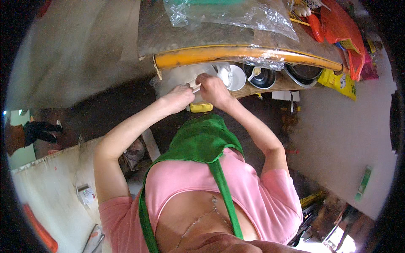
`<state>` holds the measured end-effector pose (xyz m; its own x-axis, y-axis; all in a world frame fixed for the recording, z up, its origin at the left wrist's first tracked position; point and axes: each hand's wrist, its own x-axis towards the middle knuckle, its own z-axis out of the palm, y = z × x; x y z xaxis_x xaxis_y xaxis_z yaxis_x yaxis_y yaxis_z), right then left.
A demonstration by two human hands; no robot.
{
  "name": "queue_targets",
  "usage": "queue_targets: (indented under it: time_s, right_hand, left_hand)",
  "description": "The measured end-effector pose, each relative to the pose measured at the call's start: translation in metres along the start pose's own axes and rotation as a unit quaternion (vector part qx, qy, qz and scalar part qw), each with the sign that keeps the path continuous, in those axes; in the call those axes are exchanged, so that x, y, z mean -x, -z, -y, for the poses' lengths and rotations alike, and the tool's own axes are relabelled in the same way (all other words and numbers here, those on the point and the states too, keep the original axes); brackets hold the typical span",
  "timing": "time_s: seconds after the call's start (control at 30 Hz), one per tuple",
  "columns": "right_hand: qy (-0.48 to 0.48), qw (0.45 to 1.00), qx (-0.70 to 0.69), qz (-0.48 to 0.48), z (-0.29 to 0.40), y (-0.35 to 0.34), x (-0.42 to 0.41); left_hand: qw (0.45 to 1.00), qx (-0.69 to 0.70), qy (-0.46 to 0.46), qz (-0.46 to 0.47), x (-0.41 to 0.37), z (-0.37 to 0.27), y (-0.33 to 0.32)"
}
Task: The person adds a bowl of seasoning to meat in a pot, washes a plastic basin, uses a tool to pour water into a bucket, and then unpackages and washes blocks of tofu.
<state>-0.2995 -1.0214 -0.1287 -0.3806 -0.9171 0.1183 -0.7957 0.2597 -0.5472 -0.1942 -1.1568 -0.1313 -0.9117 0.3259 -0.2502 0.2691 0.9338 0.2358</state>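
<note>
My left hand and my right hand are close together over a wooden shelf below an orange rail. Between their fingers is a small pale, flat piece, pinched from both sides; what it is cannot be told. Behind and under the hands lies a translucent plastic bag or sheet. A white bowl stands just right of my right hand, with clear plastic beside it. The yellow top of a container shows below the hands, close to the shelf's edge.
Further right are a dark bowl with a white spoon, a large dark metal basin and a yellow packet. The orange rail runs above the bowls. Clear plastic and a red bag lie on the upper surface.
</note>
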Motion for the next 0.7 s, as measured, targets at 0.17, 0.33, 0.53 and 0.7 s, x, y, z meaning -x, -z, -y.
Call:
queue_targets:
  time_s: [0.17, 0.33, 0.53, 0.7]
  right_hand:
    - [0.035, 0.956, 0.234, 0.175, -0.052, -0.029, -0.039]
    - [0.213, 0.742, 0.633, -0.064, -0.198, -0.130, -0.042]
    - [0.179, 0.934, 0.305, -0.048, -0.126, -0.073, -0.073]
    - [0.171, 0.960, 0.220, -0.033, -0.128, -0.071, -0.075]
  left_hand:
    - [0.984, 0.097, 0.141, 0.050, -0.014, -0.008, -0.012]
    - [0.862, 0.265, 0.430, -0.044, -0.035, 0.018, -0.051]
    - [0.819, 0.240, 0.510, -0.109, -0.039, 0.043, -0.055]
    - [0.772, 0.247, 0.544, -0.214, -0.057, 0.061, -0.080]
